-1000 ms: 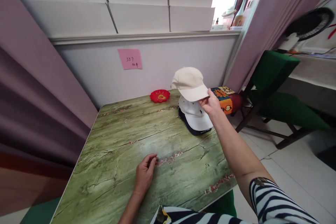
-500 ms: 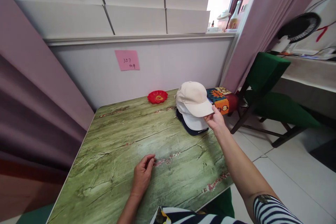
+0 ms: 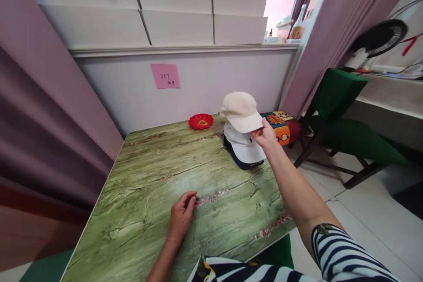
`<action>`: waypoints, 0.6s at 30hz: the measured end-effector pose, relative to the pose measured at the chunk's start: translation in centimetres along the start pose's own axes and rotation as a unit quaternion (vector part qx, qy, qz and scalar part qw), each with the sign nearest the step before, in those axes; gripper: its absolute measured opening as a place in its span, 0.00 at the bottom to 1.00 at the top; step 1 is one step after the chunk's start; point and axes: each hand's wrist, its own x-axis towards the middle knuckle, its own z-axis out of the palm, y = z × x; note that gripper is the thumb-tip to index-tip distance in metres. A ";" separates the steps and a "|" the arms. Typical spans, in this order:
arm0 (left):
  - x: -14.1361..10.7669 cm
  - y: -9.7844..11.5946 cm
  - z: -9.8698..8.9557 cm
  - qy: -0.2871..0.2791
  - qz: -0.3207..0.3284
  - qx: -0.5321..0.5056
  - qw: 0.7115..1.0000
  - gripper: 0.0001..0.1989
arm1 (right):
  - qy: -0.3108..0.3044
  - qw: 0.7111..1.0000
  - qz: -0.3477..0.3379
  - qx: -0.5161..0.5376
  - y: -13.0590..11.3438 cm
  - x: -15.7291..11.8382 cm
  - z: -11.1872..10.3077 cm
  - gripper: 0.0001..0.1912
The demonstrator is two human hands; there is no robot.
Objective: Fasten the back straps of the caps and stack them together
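Observation:
A cream baseball cap (image 3: pixel 242 110) is raised above a white cap (image 3: pixel 246 146), its brim tilted toward me. My right hand (image 3: pixel 264 134) pinches the edge of that cream brim between thumb and fingers. Under the white cap, which bears a small dark logo, lies a navy cap (image 3: pixel 240 161) with only its brim and side showing. On the green wood-patterned table (image 3: pixel 139 194) my left hand (image 3: pixel 182 211) rests on its side, loosely curled, with a gap between thumb and index finger and nothing held in it.
A red scalloped dish (image 3: pixel 200 121) sits at the table's back edge. Behind the caps is a colourful patterned item (image 3: pixel 280 125). A pink note (image 3: pixel 165 76) is stuck to the wall. To the right stands a green chair (image 3: pixel 340 97), with a black fan (image 3: pixel 385 37) beyond it.
My right hand has lifted the cream cap up and slightly away, off the white cap, whose crown and logo now show. My left hand stays in place on the table.

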 end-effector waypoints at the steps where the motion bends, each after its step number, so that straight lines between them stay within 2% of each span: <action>1: 0.0 0.1 0.0 0.001 0.000 0.000 1.000 0.17 | 0.009 1.000 0.004 -0.003 0.2 -0.2 -1.1 0.13; 5: 0.2 0.2 0.0 -0.002 -0.003 -0.003 1.000 0.17 | 0.068 0.997 -0.005 -0.027 0.8 -0.9 -5.6 0.12; 8: 0.2 0.1 0.1 -0.004 -0.006 -0.004 1.000 0.17 | 0.110 0.993 -0.016 -0.036 1.1 -1.0 -8.1 0.13; 18: 0.0 0.2 0.1 0.001 -0.008 -0.004 1.000 0.18 | 0.180 0.979 -0.030 -0.093 2.9 0.4 -11.6 0.10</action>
